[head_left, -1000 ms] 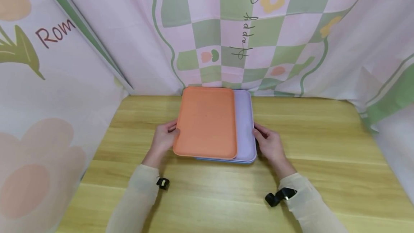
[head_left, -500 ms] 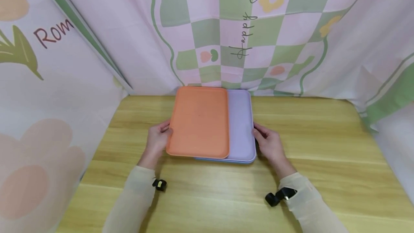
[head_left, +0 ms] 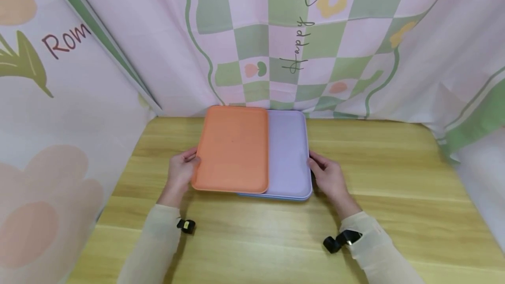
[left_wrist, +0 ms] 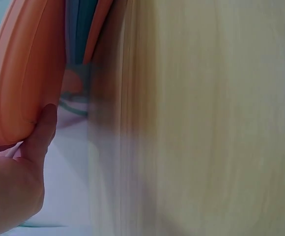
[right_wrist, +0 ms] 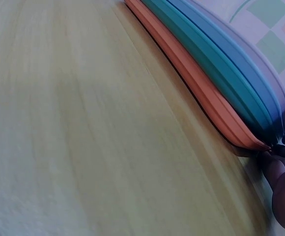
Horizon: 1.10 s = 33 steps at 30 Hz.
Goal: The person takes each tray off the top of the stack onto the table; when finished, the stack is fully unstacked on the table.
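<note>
Left hand (head_left: 181, 172): thumb and fingers bent together in a pinch
Right hand (head_left: 329, 178): level with the other and well apart, thumb and fingers pinching
Left forearm (head_left: 151, 242): stretched forward, slanting inward
Right forearm (head_left: 376, 244): likewise forward, angled inward

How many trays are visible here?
5: an orange tray in the left hand; stacked partly beneath it, top down: purple tray, blue tray, teal tray, second orange tray. Others may be hidden.

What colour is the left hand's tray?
The tray is orange, clearest in the head view.
</note>
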Motion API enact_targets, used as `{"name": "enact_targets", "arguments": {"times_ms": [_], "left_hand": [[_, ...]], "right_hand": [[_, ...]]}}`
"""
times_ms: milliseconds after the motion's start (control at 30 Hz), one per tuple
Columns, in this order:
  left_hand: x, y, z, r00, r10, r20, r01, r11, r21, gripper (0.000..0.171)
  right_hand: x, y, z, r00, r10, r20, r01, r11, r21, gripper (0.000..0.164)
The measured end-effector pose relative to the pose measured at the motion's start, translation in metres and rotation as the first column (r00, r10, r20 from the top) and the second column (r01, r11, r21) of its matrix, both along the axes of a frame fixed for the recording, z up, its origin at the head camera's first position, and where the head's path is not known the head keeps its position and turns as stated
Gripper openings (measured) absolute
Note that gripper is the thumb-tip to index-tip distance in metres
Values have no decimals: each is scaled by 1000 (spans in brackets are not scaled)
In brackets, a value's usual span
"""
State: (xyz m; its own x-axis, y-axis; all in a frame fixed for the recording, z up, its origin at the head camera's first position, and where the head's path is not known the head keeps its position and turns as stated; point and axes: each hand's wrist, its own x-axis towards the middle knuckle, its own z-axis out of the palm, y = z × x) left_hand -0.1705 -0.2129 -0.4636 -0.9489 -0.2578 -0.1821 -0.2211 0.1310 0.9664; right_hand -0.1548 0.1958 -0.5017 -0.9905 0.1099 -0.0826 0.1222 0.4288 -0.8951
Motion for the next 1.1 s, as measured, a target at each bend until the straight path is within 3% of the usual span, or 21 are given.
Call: {"name": "enact_targets", "arguments": {"times_ms": [667, 1100], "left_hand": [[-3, -27, 4, 997, 69, 35, -70, 997, 16, 42], [-3, -41, 9, 993, 101, 68, -99, 995, -32, 42]], "right_hand": [[-1, 1, -1, 1000, 25, 0, -25, 1000, -5, 46], [2, 2, 1, 1000, 17, 18, -17, 1000, 6, 47]]}}
